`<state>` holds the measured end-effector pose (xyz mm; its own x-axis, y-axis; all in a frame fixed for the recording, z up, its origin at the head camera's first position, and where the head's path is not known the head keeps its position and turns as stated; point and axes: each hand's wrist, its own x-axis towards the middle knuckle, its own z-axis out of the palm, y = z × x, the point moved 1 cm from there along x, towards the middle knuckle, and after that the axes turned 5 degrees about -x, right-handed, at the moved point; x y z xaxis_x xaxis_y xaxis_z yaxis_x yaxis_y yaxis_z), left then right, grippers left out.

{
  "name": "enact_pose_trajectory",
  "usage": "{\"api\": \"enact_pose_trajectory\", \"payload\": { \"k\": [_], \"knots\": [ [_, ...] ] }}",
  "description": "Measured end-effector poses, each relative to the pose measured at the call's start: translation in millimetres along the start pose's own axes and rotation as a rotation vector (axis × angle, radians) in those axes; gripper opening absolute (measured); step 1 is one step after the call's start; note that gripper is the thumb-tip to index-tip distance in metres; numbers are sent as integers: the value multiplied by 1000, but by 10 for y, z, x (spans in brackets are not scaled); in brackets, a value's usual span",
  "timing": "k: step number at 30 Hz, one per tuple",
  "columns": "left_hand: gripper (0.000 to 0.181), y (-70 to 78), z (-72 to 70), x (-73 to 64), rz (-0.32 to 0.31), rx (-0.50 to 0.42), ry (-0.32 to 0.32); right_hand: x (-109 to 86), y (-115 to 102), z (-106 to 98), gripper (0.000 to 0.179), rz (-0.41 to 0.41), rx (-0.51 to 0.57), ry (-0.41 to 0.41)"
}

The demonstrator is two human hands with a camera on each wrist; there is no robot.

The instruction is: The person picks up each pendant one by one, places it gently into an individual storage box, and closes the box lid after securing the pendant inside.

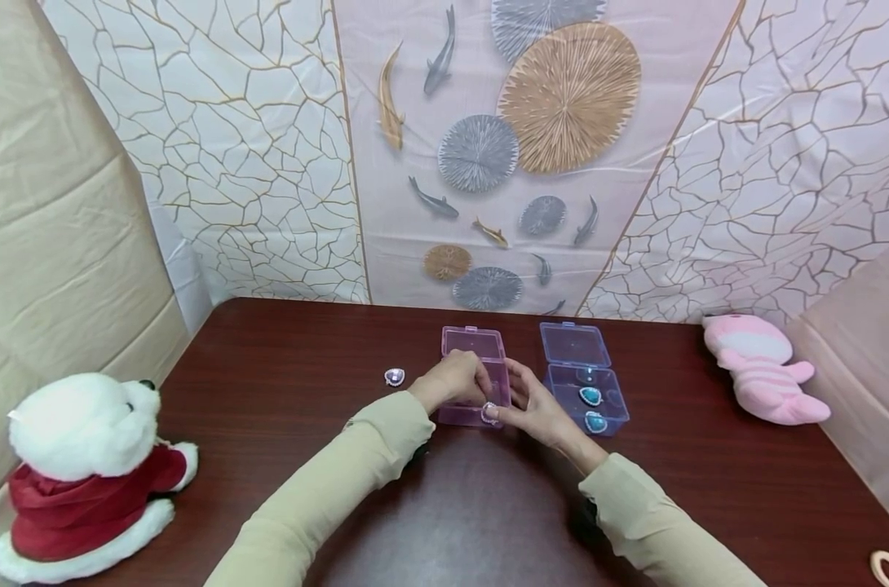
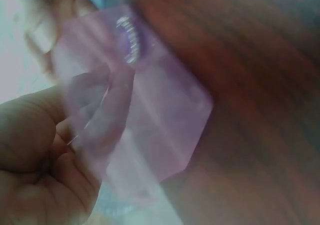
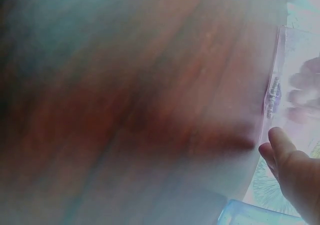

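Note:
A transparent pink box [image 1: 452, 417] stands on the table with its lid [image 1: 473, 343] raised at the back. My left hand [image 1: 455, 379] reaches into it; in the left wrist view its fingers [image 2: 117, 105] show through the pink wall. Their tips lie close to a purple gem [image 2: 131, 41] edged with clear beads, but blur hides whether they pinch it. The gem sits near the box's front right corner. My right hand [image 1: 536, 412] grips the box's right side, thumb at the front. Left of the box, another pale purple gem [image 1: 395, 377] lies on the table.
Right of my right hand stands an open blue box [image 1: 616, 416] containing teal gems [image 1: 590, 396]. A white plush bear [image 1: 85, 432] in red sits at the left; a pink plush toy [image 1: 763, 375] lies far right. A wooden ring [image 1: 881, 562] is at the near right corner.

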<state>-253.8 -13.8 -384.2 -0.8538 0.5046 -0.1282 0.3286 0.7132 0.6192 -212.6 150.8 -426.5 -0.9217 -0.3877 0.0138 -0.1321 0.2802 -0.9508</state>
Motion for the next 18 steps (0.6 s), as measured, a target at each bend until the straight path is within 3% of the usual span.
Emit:
{"api": "enact_pose_trajectory", "payload": {
  "k": [4,8,10,13,18],
  "knots": [
    [19,-125,-241,-112,-55,-192,35,-1,-4,12,81,16,9,4],
    [23,-445,-500,-269,-137,-400,91,5,-2,12,82,21,3,14],
    [25,-646,-592,-355,-175,-419,127,6,0,9,82,11,-3,16],
    [27,-929,-658,-458,-220,-372,182,9,5,1,82,2,-6,15],
    [30,-1212,-616,-530,-270,-361,218,1,16,-5,82,27,-15,19]
  ]
}}
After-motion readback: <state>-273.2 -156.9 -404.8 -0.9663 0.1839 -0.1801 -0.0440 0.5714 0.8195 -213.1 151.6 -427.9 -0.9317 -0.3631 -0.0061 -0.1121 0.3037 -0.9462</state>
